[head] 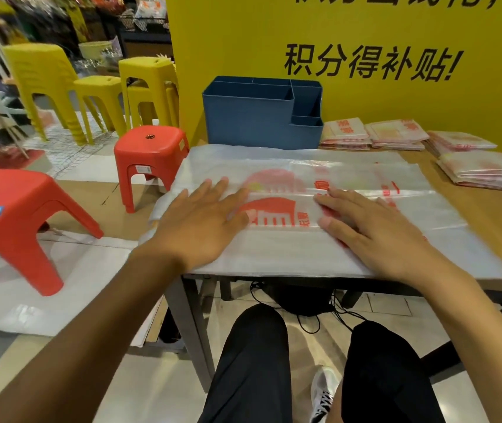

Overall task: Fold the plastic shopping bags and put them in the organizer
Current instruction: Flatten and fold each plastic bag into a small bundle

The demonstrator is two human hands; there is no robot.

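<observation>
A clear plastic shopping bag (277, 239) with red print lies flat across the near part of the wooden table (488, 206). My left hand (204, 218) presses flat on its left part, fingers straight. My right hand (375, 227) lies flat on the bag to the right of the red logo. A blue organizer (249, 123) with several compartments stands at the back of the table; what its compartments hold is hidden. Several stacks of folded bags (396, 135) lie to its right.
A yellow board (365, 35) with black lettering stands behind the table. Two red stools (149, 151) and several yellow stools (149, 83) stand on the floor at left. My legs in black trousers and dark cables are under the table.
</observation>
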